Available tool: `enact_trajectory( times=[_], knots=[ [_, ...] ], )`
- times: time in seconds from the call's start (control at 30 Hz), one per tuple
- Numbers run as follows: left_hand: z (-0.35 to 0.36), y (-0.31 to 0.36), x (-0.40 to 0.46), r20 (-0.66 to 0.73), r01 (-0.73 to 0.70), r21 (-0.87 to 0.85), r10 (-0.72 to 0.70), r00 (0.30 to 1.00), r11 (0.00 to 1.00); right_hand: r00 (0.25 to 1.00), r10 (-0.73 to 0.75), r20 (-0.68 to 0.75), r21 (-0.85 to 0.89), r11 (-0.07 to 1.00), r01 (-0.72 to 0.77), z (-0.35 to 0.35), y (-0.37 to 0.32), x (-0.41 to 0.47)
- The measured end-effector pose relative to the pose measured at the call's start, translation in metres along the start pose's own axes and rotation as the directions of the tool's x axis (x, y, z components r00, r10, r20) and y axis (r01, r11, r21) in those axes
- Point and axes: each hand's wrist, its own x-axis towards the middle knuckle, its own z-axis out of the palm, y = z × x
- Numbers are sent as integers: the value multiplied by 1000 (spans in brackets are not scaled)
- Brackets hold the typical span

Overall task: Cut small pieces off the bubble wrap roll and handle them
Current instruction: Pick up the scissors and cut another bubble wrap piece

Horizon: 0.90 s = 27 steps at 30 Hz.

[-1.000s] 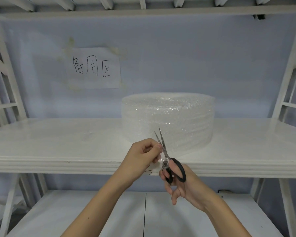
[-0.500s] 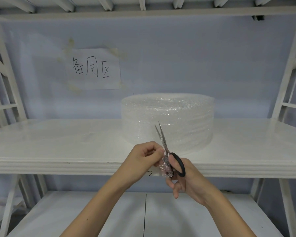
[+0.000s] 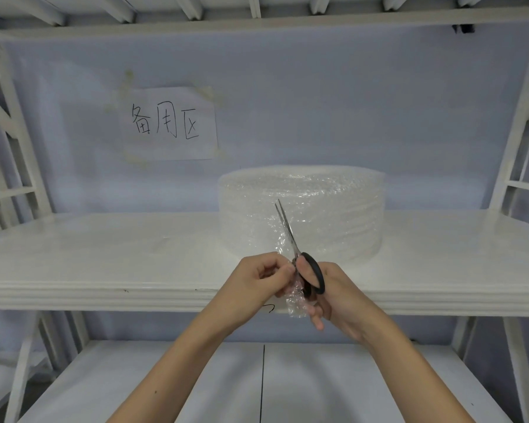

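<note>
In the head view, a white shelf is seen across the middle of the frame, and the bubble wrap roll is placed on it, a little to the right of the centre. The roll is lying flat on its round side, close to the wall behind.

In the lower centre of the frame, in front of the edge of the shelf, the two hands are brought together. The left hand is curled, and a small strip of bubble wrap is pinched between its thumb and fingers. The strip is hanging down below the hands, and its lower end is seen in front of the shelf edge. It cannot be told whether the strip is joined to the roll.

The scissors are gripped by the right hand, with fingers put through the black handle loops. The blades are pointed up and a little to the left, in front of the roll, and they are nearly closed, with only a narrow gap at the tips. The strip is held just beside the pivot of the scissors.

In the upper left part of the frame, a paper sign with handwritten characters is fixed on the pale wall. A lower shelf is seen at the bottom of the frame, under the forearms.
</note>
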Motion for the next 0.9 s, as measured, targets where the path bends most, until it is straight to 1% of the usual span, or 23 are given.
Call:
enact_trajectory(
  times=[0.13, 0.23, 0.3, 0.4, 0.5, 0.63, 0.7, 0.77, 0.8, 0.87, 0.9],
  knots=[
    [0, 1, -2, 14, 31, 19, -31, 999, 999, 1000, 6, -7, -28, 1000, -6, -1, -5, 3],
    [-3, -1, -1, 6, 42, 35, -42, 999, 999, 999, 20, -40, -75, 997, -23, -1, -8, 5],
    [-4, -2, -1, 7, 47, 43, -48, 999, 998, 998, 16, -63, -64, 998, -20, 0, -10, 7],
    [-4, -1, -2, 31, 58, 31, -59, 998, 998, 998, 17, -60, -53, 998, -21, -1, -14, 11],
    [-5, -2, -5, 40, 63, 28, -64, 997, 998, 997, 16, -75, -92, 995, -23, 1, -19, 17],
    [-3, -7, -12, 101, 66, 13, -67, 993, 998, 991, -23, -134, -29, 999, 19, 4, -30, 26],
    [-4, -8, -14, 75, 64, -3, -64, 995, 998, 990, -52, -133, -42, 998, 47, 5, -36, 27],
    [-8, -7, -13, 19, 70, -26, -69, 997, 997, 983, -119, -142, -42, 993, 114, 7, -42, 25],
    [-12, -5, -12, -10, 77, -43, -78, 997, 996, 973, -158, -170, -32, 987, 155, 7, -45, 22],
    [-19, -2, -11, -69, 99, -76, -104, 992, 992, 933, -224, -281, -46, 974, 220, 1, -51, 15],
    [-23, -1, -10, -97, 105, -83, -113, 989, 991, 899, -247, -362, -80, 969, 234, -3, -54, 10]
  ],
)
